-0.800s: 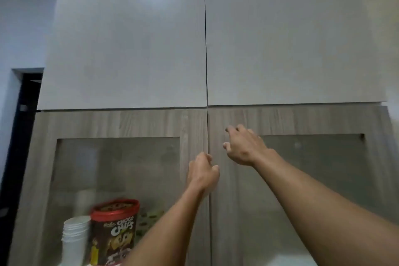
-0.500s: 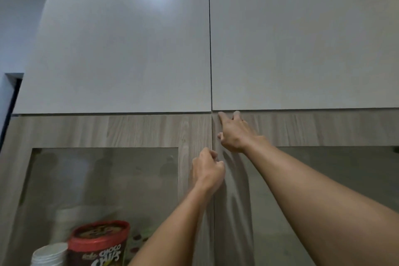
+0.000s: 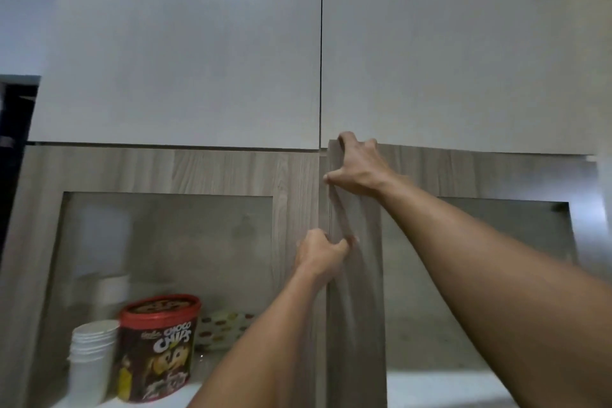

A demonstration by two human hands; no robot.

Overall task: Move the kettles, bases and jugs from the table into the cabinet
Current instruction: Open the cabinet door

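Note:
I face a wood-grain cabinet with two glass-paned doors. My right hand (image 3: pixel 359 166) grips the top inner corner of the right cabinet door (image 3: pixel 356 291), fingers hooked over its upper edge. Lower down, my left hand (image 3: pixel 323 253) curls its fingers around that same door's inner edge at the centre seam. The right door stands slightly ajar, its edge out in front of the left cabinet door (image 3: pixel 294 182), which is closed. No kettle, base or jug is in view.
Behind the left door's glass stand a stack of white cups (image 3: pixel 91 358), a red-lidded Choco Chips tub (image 3: pixel 159 346) and a spotted packet (image 3: pixel 223 329). White upper cabinet doors (image 3: pixel 198 60) hang above. A dark doorway (image 3: pixel 15 142) lies at far left.
My right hand rose from the door face to its top inner corner and took hold. My left hand's fingers hooked around the door's edge, and the right door came slightly ajar.

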